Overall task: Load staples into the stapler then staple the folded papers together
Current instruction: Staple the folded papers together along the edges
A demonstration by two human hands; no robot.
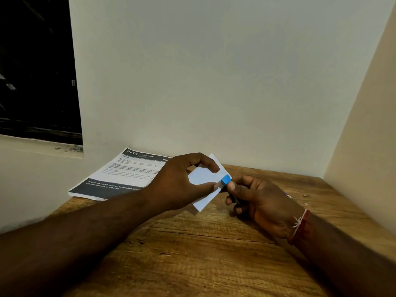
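Observation:
My left hand (180, 181) pinches the folded white papers (204, 179) between thumb and fingers, holding them tilted above the wooden table (192, 249). My right hand (259, 202) grips a small stapler with a blue head (226, 180). The stapler's head sits on the papers' right edge, and my right thumb presses on it. Most of the stapler's dark body is hidden inside my right hand.
A printed booklet with a dark header and footer (120, 176) lies at the table's back left, against the wall. Pale walls close in behind and on the right. A few small specks lie on the table at the right (305, 196).

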